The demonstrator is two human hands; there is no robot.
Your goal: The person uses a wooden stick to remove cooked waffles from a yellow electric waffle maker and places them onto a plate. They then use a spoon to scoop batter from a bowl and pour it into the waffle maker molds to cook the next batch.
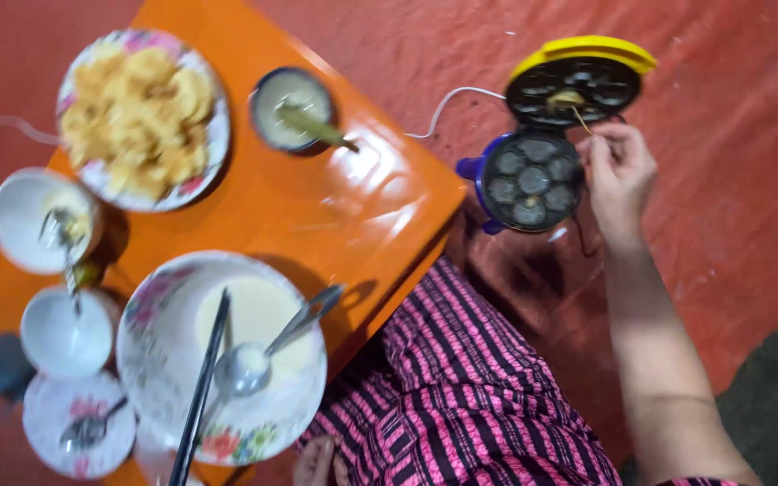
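The right hand (619, 171) pinches a thin wooden skewer (580, 119) over the blue-and-yellow electric mould pan (533, 184) at two o'clock (cups filled, unturned); the left hand (317, 461) rests loosely open, empty.

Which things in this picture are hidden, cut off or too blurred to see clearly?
- Left hand, head view: cut off by the bottom edge; its grip cannot be judged.
- Right hand: the fingers pinch a thin stick; motion blur hides its tip.
- Small piece on the open lid of the mould maker: too blurred to identify.
- Small dishes at the left: contents smeared by blur.
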